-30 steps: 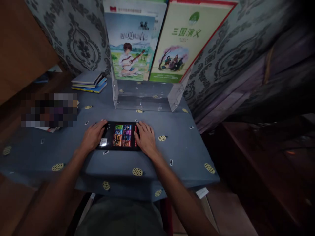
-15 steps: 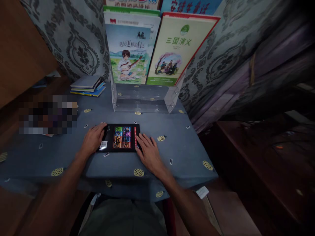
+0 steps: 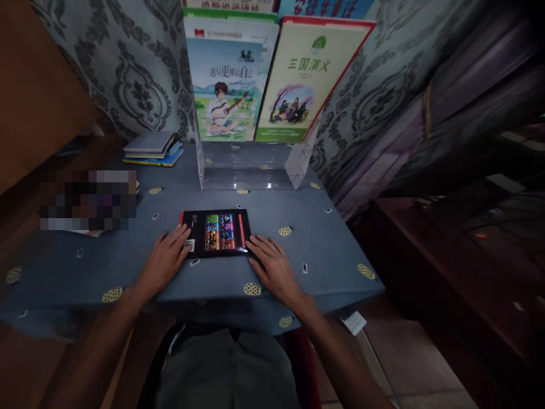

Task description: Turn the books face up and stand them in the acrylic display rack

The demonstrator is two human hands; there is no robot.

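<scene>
Adjusting the black book (image 3: 220, 232) appears to be the step in hand. It is laid flat on the patterned tablecloth (image 3: 330, 258), in front of the clear stand (image 3: 242, 179), with its pictured side upward. Its near left corner is covered by fingers of the left hand (image 3: 167, 257), and its right edge seems touched by fingertips of the right hand (image 3: 275, 266). Both hands are held palm down with fingers extended; no closed grip is seen. For any lifting, an edge would first have to be taken between thumb and fingers.

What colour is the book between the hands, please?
The book is mostly black; see the head view.
</scene>
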